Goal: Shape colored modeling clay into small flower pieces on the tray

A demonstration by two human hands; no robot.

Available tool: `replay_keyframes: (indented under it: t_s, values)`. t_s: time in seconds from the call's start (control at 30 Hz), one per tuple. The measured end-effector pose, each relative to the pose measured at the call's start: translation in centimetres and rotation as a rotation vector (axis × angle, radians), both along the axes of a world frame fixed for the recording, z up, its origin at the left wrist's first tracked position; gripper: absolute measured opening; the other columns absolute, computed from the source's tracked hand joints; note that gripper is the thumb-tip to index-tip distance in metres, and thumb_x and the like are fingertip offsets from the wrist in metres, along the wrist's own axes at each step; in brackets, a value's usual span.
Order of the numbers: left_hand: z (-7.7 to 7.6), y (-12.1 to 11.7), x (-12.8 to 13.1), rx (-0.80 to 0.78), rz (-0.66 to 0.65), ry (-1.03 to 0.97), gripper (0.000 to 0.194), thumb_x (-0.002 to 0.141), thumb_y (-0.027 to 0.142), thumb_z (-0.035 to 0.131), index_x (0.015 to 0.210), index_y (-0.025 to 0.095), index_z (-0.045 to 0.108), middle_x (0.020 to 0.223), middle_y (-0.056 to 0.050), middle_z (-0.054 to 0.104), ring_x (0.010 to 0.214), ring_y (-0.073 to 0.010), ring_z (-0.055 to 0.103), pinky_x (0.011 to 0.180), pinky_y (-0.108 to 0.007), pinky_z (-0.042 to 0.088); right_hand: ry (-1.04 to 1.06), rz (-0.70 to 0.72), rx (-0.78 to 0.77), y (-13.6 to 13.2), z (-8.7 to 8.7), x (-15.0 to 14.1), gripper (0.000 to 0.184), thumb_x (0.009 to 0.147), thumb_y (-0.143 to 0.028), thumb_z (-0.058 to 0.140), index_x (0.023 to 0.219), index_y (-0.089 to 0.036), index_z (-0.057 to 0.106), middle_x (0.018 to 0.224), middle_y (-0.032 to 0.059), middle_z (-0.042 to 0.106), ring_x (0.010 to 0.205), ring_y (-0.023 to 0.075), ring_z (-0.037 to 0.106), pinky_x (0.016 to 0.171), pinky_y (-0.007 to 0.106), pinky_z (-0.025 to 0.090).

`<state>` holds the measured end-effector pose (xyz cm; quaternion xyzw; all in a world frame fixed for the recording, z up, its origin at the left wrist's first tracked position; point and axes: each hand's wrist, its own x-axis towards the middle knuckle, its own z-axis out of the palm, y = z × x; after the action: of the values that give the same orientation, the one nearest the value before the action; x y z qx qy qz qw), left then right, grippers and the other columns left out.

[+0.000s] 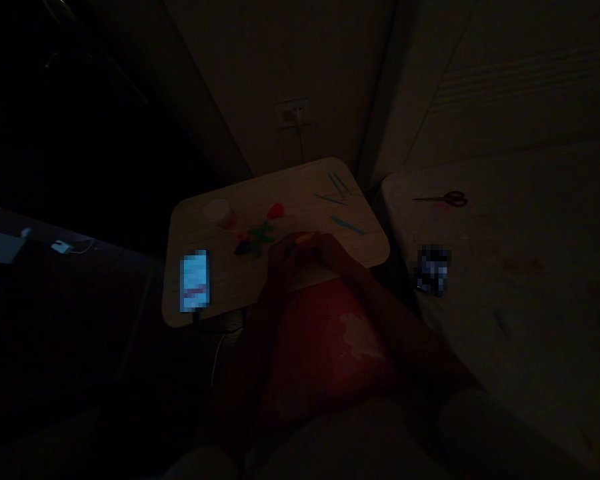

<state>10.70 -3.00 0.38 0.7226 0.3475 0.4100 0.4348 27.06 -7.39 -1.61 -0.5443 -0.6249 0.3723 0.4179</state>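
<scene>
The light is very dim. Near the front edge of the small wooden table, my left hand [282,253] and my right hand [327,247] meet with curled fingers around an orange piece of modelling clay [306,239]. Its lower part is hidden by the fingers. Just left of my hands lies a green branching clay piece [261,237], with a dark lump [242,248] and a small red-orange bit [241,235] beside it. A bright red clay lump [276,211] rests farther back.
On the table [295,190] are a pale tub [220,213], a lit phone [195,280], several thin sticks [336,185] and a flat teal tool [349,225]. Scissors [450,199] and a blurred dark item [433,270] lie on the pale surface at right. A plugged socket [291,113] is behind.
</scene>
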Motion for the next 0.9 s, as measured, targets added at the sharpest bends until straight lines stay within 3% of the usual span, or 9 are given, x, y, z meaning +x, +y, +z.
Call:
replay_keyframes:
  t_s: [0.1,0.27,0.53,0.67,0.9]
  values:
    - [-0.2,-0.1,-0.2,0.02,0.033,0.032,0.032,0.094,0.045,0.066,0.101,0.017,0.082,0.099,-0.01,0.083,0.093,-0.0256,0.077,0.086,-0.038,0.062,0.009,-0.004,-0.055,0.1,0.1,-0.1,0.083,0.106,-0.068,0.013,0.071,-0.018,0.069,0.059,0.0073,0.058,0.057,0.0187,0.052,0.062,0.034,0.04]
    - [-0.6,-0.4,-0.5,0.126,0.097,0.065,0.03,0.095,0.039,0.064,0.106,0.018,0.082,0.105,-0.009,0.083,0.097,-0.0263,0.077,0.094,-0.042,0.061,-0.021,-0.123,-0.035,0.5,0.0,-0.4,0.057,0.105,-0.06,0.041,0.084,-0.017,0.072,0.075,0.009,0.067,0.073,0.0205,0.059,0.074,0.034,0.044]
    - [-0.2,0.1,-0.1,0.348,0.148,0.073,0.03,0.095,0.049,0.066,0.099,0.022,0.079,0.11,-0.009,0.076,0.107,-0.0254,0.07,0.1,-0.044,0.057,0.163,-0.171,0.018,0.4,0.6,-0.6,0.064,0.099,-0.073,0.038,0.091,-0.017,0.069,0.089,0.0087,0.071,0.084,0.0208,0.064,0.078,0.032,0.047]
    - [0.0,0.0,0.1,0.317,0.131,0.073,0.03,0.093,0.05,0.07,0.102,0.022,0.077,0.106,-0.009,0.073,0.102,-0.0239,0.069,0.092,-0.039,0.058,0.211,-0.16,0.058,0.3,0.8,-0.3,0.06,0.096,-0.074,0.043,0.093,-0.019,0.066,0.093,0.008,0.071,0.089,0.0205,0.064,0.082,0.031,0.049]
    - [-0.1,0.0,0.0,0.233,0.063,0.033,0.035,0.09,0.049,0.073,0.11,0.021,0.072,0.11,-0.009,0.072,0.103,-0.0222,0.068,0.09,-0.035,0.057,0.199,-0.163,0.107,0.1,1.2,-0.1,0.05,0.095,-0.068,0.048,0.084,-0.021,0.058,0.081,0.0034,0.062,0.078,0.0184,0.056,0.074,0.03,0.044]
